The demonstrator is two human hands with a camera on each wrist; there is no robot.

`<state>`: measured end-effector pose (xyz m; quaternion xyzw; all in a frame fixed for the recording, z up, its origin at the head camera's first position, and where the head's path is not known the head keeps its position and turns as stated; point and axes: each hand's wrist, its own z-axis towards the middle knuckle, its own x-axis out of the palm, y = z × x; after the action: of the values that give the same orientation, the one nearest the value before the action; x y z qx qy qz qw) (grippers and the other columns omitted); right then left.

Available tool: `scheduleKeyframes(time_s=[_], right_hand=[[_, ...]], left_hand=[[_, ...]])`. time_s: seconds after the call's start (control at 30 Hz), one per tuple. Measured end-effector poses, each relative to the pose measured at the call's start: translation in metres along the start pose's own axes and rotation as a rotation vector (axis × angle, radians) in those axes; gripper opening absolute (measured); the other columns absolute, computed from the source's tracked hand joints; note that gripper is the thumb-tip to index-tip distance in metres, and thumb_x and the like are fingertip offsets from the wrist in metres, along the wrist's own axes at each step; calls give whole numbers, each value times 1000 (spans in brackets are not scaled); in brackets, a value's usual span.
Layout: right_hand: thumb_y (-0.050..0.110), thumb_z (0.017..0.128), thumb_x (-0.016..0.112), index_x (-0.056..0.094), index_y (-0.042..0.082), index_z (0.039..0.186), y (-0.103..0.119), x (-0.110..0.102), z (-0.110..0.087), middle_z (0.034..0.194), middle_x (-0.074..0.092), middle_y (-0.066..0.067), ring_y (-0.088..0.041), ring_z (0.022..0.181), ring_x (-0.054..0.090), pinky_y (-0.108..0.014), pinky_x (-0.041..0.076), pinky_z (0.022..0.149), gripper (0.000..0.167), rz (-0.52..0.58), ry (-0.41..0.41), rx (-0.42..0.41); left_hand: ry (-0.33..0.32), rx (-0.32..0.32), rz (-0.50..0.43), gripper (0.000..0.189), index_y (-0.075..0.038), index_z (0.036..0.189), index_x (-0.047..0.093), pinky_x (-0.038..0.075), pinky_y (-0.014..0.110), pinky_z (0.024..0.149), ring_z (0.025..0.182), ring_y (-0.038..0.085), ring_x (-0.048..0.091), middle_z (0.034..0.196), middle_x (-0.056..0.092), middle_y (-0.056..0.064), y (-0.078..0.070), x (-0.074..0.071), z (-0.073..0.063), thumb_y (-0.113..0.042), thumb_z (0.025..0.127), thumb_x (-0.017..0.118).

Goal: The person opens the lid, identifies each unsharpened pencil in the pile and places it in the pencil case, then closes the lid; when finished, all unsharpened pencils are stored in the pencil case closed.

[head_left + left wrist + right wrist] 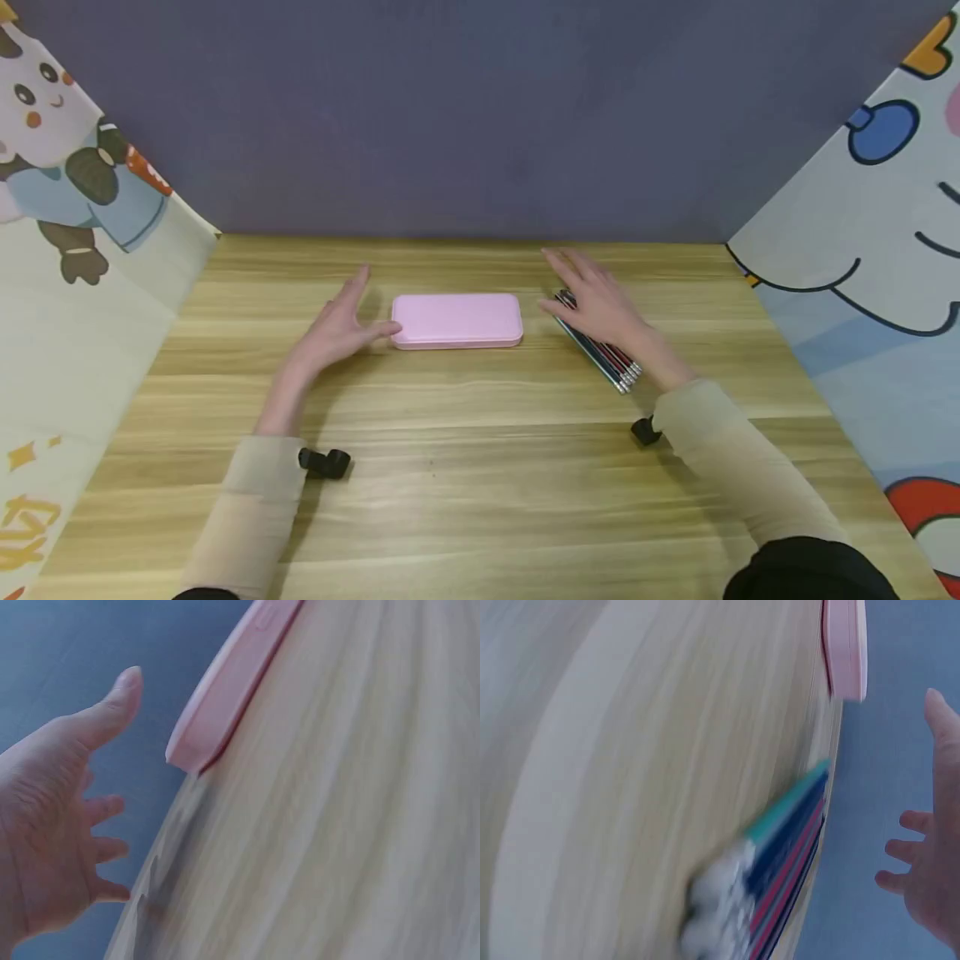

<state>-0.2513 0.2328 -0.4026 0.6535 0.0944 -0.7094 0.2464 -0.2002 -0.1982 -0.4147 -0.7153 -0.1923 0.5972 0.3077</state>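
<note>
A closed pink pencil case lies flat at the middle of the table. My left hand is held beside its left end, fingers spread; in the left wrist view the thumb stands apart from the case. To the right of the case lies a bundle of several pencils with silvery ends, dark, red and green in the right wrist view. My right hand hovers over their far part with fingers extended, hiding some of it. Neither hand holds anything.
The wooden table ends at a dark blue-grey partition at the back. Cartoon-printed panels stand on the left and right. A small black device sits at each wrist.
</note>
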Motion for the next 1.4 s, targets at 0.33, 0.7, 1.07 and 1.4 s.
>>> scheduleKeyframes(time_s=[0.33,0.7,1.07,1.4], right_hand=[[70,96,54,12,35,166,51,17,28,171,24,-17,-44,155,29,-68,30,123,89,36,76,-124],[76,93,51,14,34,166,79,37,36,172,20,-15,-40,157,27,-69,27,124,92,9,183,-217],[71,94,55,19,28,166,84,44,34,169,28,-14,-37,156,30,-60,27,128,91,-2,209,-301],[66,101,47,17,21,167,84,47,33,166,33,-16,-39,153,35,-62,32,125,85,-137,171,-373]], left_hand=[[80,-27,37,138,-29,164,-15,1,66,129,162,41,-1,174,-1,16,-10,13,5,-66,73,83],[87,31,110,134,-12,167,3,-10,66,128,161,42,2,173,11,18,-14,30,9,-56,73,88],[84,35,120,120,-9,166,13,-13,69,126,161,44,0,171,20,20,-12,33,11,-53,80,85],[80,28,100,113,-8,165,15,-14,68,126,161,44,0,170,17,26,-10,35,11,-51,84,81]])
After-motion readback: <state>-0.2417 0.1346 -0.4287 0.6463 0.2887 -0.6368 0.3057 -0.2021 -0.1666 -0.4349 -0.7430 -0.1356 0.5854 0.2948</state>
